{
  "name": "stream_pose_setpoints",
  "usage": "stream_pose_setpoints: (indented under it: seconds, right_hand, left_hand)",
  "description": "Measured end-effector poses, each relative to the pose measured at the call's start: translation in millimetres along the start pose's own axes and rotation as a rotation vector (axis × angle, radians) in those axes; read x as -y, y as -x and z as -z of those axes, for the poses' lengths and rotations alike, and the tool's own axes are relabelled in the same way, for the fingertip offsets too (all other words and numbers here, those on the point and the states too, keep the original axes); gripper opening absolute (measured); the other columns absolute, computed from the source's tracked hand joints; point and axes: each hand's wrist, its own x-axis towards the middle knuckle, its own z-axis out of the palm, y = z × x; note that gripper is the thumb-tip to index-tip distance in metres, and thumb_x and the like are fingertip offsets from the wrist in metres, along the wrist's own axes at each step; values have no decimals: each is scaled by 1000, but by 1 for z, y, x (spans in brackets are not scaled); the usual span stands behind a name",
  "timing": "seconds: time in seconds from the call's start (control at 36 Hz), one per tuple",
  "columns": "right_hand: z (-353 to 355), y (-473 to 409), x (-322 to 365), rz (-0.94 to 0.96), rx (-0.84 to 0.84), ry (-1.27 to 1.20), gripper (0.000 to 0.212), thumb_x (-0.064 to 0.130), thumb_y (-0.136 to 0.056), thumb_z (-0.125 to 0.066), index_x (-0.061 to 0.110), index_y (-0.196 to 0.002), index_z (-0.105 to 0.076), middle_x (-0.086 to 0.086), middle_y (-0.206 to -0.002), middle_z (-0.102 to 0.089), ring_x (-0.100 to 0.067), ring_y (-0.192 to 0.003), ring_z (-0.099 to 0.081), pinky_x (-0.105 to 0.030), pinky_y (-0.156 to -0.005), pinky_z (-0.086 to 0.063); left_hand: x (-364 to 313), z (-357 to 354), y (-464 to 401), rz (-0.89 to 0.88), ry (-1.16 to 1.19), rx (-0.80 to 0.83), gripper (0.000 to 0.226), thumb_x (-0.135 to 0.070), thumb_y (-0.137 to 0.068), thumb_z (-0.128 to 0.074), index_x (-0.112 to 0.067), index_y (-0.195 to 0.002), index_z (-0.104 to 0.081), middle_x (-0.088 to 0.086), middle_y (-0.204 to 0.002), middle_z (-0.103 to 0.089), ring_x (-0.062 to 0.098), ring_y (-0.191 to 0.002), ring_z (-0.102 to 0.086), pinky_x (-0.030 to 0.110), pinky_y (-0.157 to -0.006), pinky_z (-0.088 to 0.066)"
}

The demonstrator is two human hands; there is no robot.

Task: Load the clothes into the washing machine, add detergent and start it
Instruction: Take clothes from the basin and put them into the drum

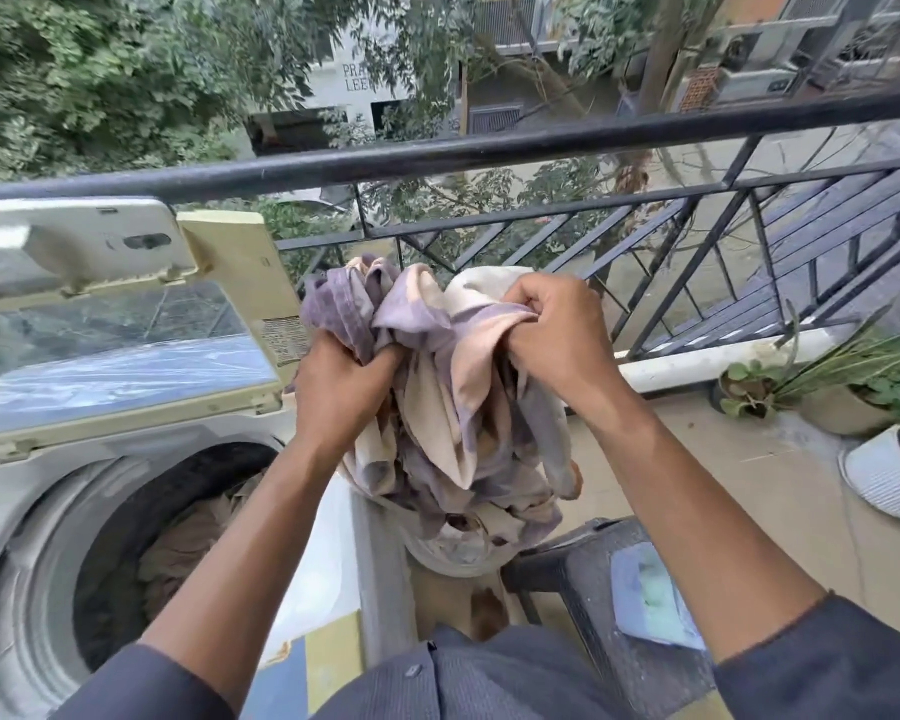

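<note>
A bunched purple and cream cloth (453, 407) hangs in the middle of the view, just right of the washing machine (37, 491). My left hand (341, 379) grips its left side and my right hand (557, 330) grips its upper right. The machine's lid (120, 350) stands open, and brownish clothes (188, 543) lie inside the drum. The cloth's lower end reaches into a pale bucket (453, 558) below. A blue and white packet (650, 595) lies on a dark stool (583, 569) to the right.
A black balcony railing (437, 153) runs across just beyond the cloth. Potted plants (842, 387) and a white ribbed pot (884, 475) stand on the floor at the right. The balcony's tiled floor (749, 480) shows between the stool and the pots.
</note>
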Motion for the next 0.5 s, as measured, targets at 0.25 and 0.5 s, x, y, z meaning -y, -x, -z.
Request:
stream_pose_setpoints:
  seconds: [0.25,0.5]
  right_hand:
    - [-31,-3,17,-2,147,-238,13,17,-60,-51,9,-69,-57,5,-60,-52,-9,-58,-41,-27,-49,-28]
    - [-29,2,11,1,380,-484,31,5,-66,-63,5,-95,-71,-2,-87,-70,-5,-76,-60,-24,-66,-45]
  left_hand:
    - [1,-6,11,-143,125,511,63,-58,-75,-89,-36,-130,-68,-25,-120,-76,-8,-115,-68,23,-102,-54]
    - [19,-20,8,-135,-24,110,39,-43,-77,-83,-26,-111,-77,-3,-99,-80,20,-97,-74,41,-78,-59]
